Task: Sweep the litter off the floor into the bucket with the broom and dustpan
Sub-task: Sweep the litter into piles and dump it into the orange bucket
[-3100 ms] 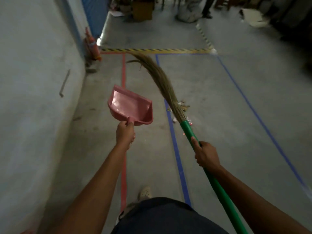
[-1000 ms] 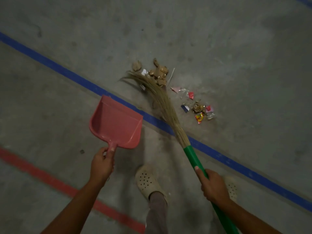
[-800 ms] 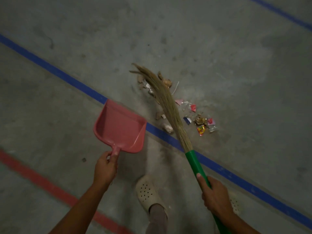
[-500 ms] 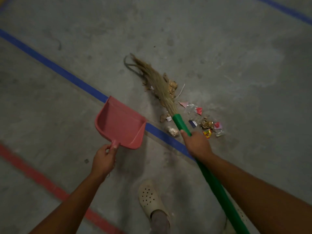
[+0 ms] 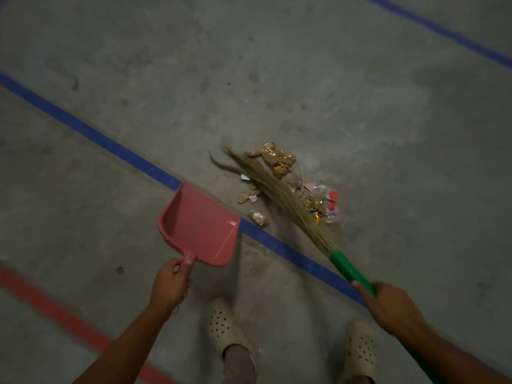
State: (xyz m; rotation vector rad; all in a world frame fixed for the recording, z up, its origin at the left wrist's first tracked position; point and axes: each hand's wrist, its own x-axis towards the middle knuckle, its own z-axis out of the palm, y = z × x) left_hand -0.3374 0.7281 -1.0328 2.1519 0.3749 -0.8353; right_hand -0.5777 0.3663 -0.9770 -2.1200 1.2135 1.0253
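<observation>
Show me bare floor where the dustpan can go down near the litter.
Bare concrete lies between the blue line and the red line, left of the dustpan. More lies beyond the litter, up to the far blue line. It is crowded around the broom bristles, where scraps lie on both sides.

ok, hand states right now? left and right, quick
Left hand: closed, fingers gripping the pink dustpan by its handle.
Right hand: closed around the broom at its green handle.
</observation>
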